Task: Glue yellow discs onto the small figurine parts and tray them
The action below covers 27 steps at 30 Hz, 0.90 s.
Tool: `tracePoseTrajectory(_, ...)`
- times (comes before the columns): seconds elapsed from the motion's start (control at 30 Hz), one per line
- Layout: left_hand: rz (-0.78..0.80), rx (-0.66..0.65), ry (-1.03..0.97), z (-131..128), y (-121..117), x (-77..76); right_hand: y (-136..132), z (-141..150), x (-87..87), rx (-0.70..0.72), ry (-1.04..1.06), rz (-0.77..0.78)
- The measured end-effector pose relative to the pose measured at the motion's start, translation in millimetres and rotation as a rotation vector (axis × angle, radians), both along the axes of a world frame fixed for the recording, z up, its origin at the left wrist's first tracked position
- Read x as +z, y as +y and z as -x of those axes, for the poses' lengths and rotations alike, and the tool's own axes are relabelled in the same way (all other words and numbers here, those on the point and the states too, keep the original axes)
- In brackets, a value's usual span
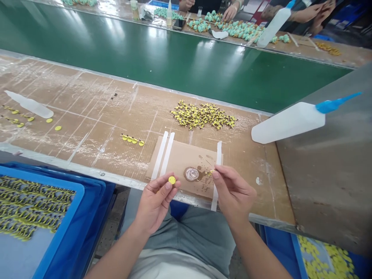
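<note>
My left hand (158, 199) pinches a small round yellow disc (172, 180) between thumb and fingertips, its flat face turned up. In my right hand (234, 190), thumb and forefinger grip a tiny yellow-and-black figure (209, 173), held just right of a small round dish of clear liquid (192, 174). That dish rests on a stained cardboard piece (183, 155) fixed with white tape strips. Beyond it lies a heap of similar yellow-and-black figures (203, 115). A short row of figures joined to yellow discs (133, 140) sits left of the cardboard.
White bottles lie at right (290, 122) and left (30, 104). Behind the bench runs a green conveyor belt (130, 54); people handle turquoise pieces (241, 30) across it. A blue tray (78, 193) of finished-looking rows stands lower left, a bin of yellow discs (325, 257) lower right. A metal panel (328, 174) borders the right.
</note>
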State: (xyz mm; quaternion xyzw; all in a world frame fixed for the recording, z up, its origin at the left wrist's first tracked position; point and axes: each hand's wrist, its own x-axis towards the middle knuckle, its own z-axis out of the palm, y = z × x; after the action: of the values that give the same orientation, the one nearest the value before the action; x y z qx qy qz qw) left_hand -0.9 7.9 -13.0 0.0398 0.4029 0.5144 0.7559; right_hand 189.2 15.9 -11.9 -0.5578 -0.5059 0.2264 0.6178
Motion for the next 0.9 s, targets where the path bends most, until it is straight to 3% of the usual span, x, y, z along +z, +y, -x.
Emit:
tracePoseTrajectory(0.2, -0.07, -0.043, -0.024, -11.5, -5.8, 5.3, -16.0, 33.1, 23.7, 0.16, 0.25, 0.118)
tracePoseTrajectory(0.4, -0.134, -0.061, -0.03, -17.6, -9.4, 11.8, -20.2, 53.3, 22.9, 0.202, 0.373, 0.139)
tracePoseTrajectory(0.9, -0.173, -0.08, -0.008, -15.8, -9.5, 8.7, -18.9, 53.9, 17.1, 0.171, 0.219, 0.083)
